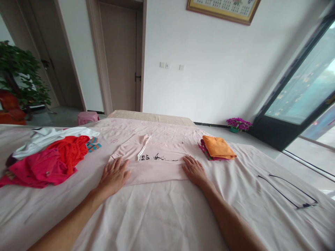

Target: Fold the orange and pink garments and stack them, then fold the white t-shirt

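Observation:
A pale pink T-shirt (pixel 157 172) with black lettering and a black printed figure lies on the covered table, its near side folded over part of the print. My left hand (pixel 114 175) rests flat on the shirt's left end, fingers stretched out. On the right end lies my right hand (pixel 194 168), palm down, its fingers extended and fairly close together. Neither hand grips the cloth. A sleeve of the shirt spreads out beyond my left hand.
Rumpled red, pink and white clothes (pixel 49 157) are heaped at the left. Folded orange clothing (pixel 219 147) sits on a darker piece to the right. Eyeglasses (pixel 305 205) lie near the right edge of the pale tablecloth (pixel 157 216). A pink stool (pixel 87 118) stands beyond.

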